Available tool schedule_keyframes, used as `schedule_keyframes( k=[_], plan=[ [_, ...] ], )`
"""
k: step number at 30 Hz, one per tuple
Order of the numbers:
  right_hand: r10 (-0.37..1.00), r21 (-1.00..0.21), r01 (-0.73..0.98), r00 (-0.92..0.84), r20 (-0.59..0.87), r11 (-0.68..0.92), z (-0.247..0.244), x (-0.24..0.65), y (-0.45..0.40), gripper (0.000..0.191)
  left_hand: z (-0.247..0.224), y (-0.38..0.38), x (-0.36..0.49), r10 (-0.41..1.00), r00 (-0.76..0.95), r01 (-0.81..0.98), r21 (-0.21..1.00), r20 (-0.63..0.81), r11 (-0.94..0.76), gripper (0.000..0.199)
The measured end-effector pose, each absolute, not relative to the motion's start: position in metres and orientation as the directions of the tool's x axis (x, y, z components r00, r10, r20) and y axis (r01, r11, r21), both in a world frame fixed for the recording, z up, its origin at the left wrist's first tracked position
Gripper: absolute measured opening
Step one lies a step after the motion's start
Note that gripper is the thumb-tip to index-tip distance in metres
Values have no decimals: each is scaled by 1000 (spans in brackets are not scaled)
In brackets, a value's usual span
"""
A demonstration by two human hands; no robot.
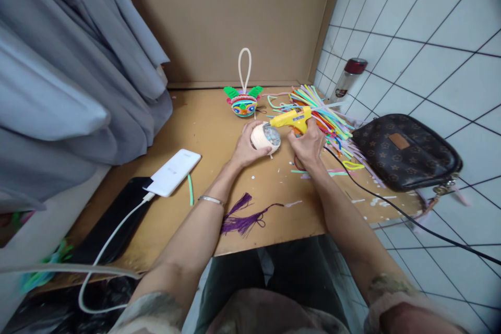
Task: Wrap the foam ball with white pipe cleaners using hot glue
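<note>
Near the middle of the wooden board, my left hand (249, 145) is closed around a ball (263, 140) partly wrapped in cream cord, with a bluish-grey patterned patch uncovered on its right. My right hand (309, 142) grips a yellow hot glue gun (293, 119) by its handle. The nozzle points left and meets the top of the ball; whether it touches cannot be made out. A glue stick reaches out of the gun's back. Just behind stands a colourful animal-face ornament (244, 107) with green ears and a cream loop.
Colourful pipe cleaners (324, 115) lie in a pile at right, beside a brown patterned bag (407, 151) and a red-capped bottle (348, 81). Purple tassels (245, 219) lie in front. A white power bank (174, 172) with a cable rests left on a black case (117, 222). A black cord (376, 195) crosses right.
</note>
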State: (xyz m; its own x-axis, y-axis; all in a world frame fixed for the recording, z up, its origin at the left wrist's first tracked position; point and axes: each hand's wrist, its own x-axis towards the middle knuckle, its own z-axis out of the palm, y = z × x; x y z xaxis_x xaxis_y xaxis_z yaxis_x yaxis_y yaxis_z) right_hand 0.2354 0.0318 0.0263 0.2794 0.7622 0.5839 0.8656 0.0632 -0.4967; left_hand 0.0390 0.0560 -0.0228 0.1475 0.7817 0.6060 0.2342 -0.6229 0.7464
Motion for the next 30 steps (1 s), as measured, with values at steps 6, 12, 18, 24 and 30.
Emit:
schedule_keyframes(
  k=[6, 12, 18, 24, 30],
  plan=[
    [715, -483, 870, 275, 642, 99, 20, 238, 37, 36, -24, 57, 38, 769, 153, 248, 729, 620, -638, 80],
    [712, -463, 881, 265, 650, 95, 19, 240, 38, 35, -26, 59, 39, 756, 153, 232, 721, 636, -653, 79],
    [694, -438, 893, 252, 674, 102, 17, 240, 39, 34, -25, 58, 39, 750, 159, 245, 711, 642, -659, 79],
    [704, -425, 901, 245, 667, 89, 17, 240, 38, 33, -25, 58, 39, 752, 152, 256, 709, 641, -657, 79],
    [687, -405, 906, 215, 694, 126, 14, 242, 41, 30, -25, 57, 39, 755, 157, 256, 712, 637, -654, 79]
  ],
)
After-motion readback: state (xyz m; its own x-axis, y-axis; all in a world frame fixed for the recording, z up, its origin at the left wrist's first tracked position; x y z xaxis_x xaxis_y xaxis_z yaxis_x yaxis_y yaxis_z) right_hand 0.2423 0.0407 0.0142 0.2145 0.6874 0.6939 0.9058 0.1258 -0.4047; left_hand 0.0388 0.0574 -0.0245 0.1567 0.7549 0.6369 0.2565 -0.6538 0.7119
